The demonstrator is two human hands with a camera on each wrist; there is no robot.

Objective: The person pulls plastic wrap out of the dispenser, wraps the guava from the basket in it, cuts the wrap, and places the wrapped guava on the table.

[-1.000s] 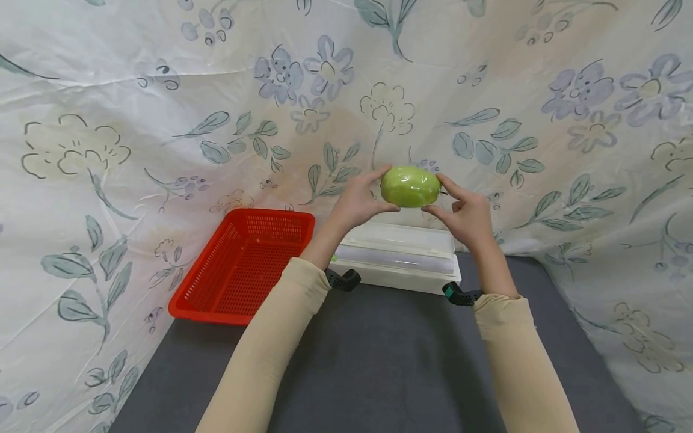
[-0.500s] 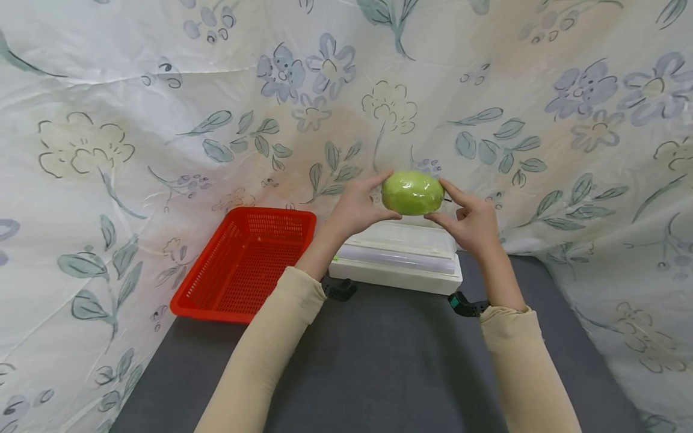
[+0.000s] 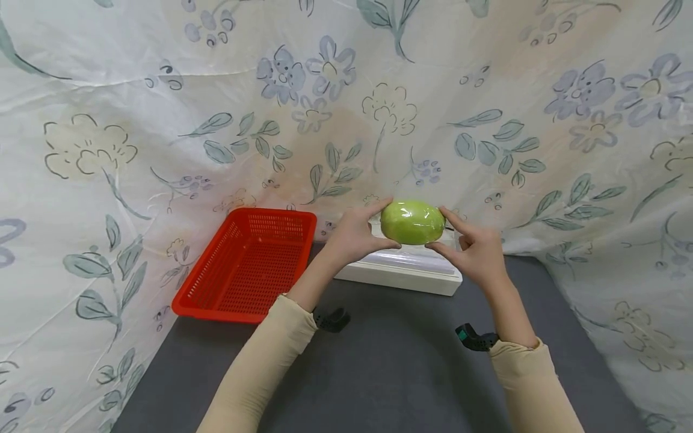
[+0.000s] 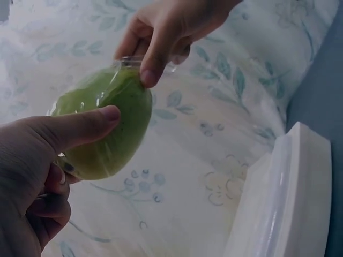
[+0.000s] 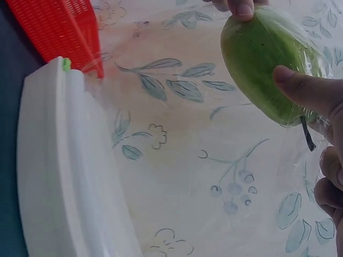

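A smooth green oblong fruit [image 3: 412, 222] with a thin dark stem is wrapped in shiny clear film; its exact kind is unclear. Both hands hold it sideways in the air above the white box. My left hand [image 3: 354, 237] pinches its left end between thumb and fingers. At the stem end, my right hand [image 3: 479, 249] grips it likewise. The right wrist view shows the thumb [image 5: 305, 88] lying on the film near the stem [image 5: 307, 134]. Under the fruit stands a white cling film dispenser [image 3: 400, 279] with a roll inside, partly hidden by fruit and hands.
A red perforated plastic basket [image 3: 186, 300] stands on the left of the dark grey table [image 3: 390, 367], close to my left forearm. Floral cloth [image 3: 465, 78] hangs behind and at both sides. A small green tab [image 5: 66, 64] sits at the dispenser's end.
Both hands have lowered the wrapped fruit toward the dispenser and drawn slightly nearer, keeping their hold. More of the dispenser's back is now covered. Basket and dispenser have stayed put.
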